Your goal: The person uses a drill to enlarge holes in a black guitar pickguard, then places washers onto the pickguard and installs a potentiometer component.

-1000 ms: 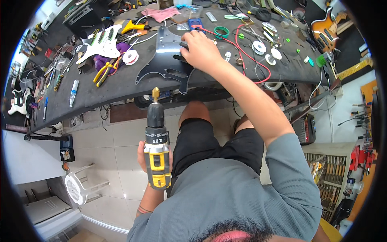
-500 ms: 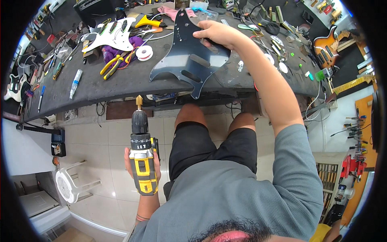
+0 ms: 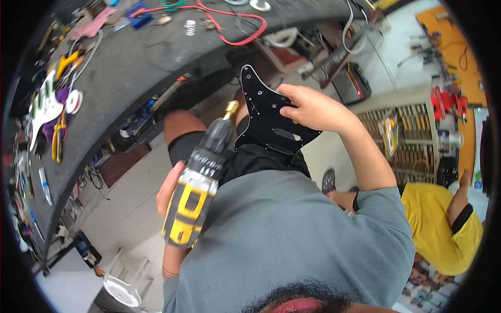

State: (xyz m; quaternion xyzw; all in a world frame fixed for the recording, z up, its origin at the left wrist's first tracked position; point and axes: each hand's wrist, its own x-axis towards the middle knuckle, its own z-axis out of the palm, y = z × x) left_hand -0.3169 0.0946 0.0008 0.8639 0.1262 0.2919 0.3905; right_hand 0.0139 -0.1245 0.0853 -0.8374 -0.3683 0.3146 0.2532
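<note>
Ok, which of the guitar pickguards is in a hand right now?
The black pickguard, held at its edge by the right hand, clear of the bench. The white pickguard at the bench's left has no hand on it.

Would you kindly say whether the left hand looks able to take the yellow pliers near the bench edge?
Probably not: the left hand is occupied holding the drill, and the pliers lie apart from it on the bench.
</note>
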